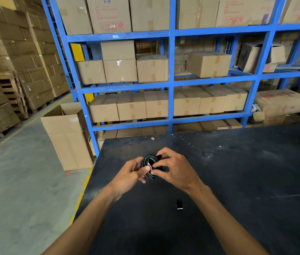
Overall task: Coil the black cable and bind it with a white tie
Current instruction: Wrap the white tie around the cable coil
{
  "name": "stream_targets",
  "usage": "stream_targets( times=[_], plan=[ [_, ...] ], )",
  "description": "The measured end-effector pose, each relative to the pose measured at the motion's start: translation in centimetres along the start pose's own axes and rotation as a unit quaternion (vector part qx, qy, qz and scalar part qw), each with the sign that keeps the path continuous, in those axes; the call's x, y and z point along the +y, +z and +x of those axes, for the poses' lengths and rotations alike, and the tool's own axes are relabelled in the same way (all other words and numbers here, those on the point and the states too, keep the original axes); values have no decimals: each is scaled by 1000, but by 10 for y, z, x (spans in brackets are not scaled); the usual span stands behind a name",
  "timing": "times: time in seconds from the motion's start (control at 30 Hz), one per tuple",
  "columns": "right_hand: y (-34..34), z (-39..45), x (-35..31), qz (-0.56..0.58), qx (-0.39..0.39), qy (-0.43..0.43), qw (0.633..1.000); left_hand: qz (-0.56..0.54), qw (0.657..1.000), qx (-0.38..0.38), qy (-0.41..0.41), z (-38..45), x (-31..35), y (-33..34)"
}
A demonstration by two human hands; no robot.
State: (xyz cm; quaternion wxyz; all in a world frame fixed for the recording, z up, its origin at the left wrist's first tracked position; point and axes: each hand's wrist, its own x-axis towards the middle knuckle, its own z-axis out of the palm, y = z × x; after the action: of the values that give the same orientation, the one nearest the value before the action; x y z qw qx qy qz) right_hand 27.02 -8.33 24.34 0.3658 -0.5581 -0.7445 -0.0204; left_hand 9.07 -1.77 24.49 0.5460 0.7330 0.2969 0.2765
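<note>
One black cable (150, 161), glossy, wound into a small round coil, gripped above a matte, scuffed black worktop (237, 172) by left hand (129, 174) and right hand (175, 169); thin white tie (148, 175) crosses the coil.

Two hands, the left hand (129, 173) and the right hand (173, 169), meet at 6 o'clock around one coiled black cable (150, 162). One small black piece (179, 204) lies nearer, toward 6. One open carton (68, 138) stands at 9 o'clock. One wooden pallet (12, 92) leans farther toward 9.
</note>
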Motion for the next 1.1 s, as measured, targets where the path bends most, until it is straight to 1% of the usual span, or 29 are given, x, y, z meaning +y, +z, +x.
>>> stream_targets(
  times=[0.4,0.5,0.63,0.77,1.0,1.1],
  plan=[
    [0,2,-3,-15,6,9,1000,1,1000,1,5,1,0,-2],
    [2,2,-6,-18,21,17,999,-2,1000,1,6,2,-1,-2],
    [7,1,-8,-11,58,41,997,4,1000,21,-1,4,-4,0],
    [12,-1,-10,19,87,34,995,2,999,37,-9,4,-7,2],
    [14,1,-8,130,139,53,980,8,999,45,-12,2,-8,0],
    [14,1,-7,155,155,59,974,4,999,45,-12,1,-8,1]
  ],
)
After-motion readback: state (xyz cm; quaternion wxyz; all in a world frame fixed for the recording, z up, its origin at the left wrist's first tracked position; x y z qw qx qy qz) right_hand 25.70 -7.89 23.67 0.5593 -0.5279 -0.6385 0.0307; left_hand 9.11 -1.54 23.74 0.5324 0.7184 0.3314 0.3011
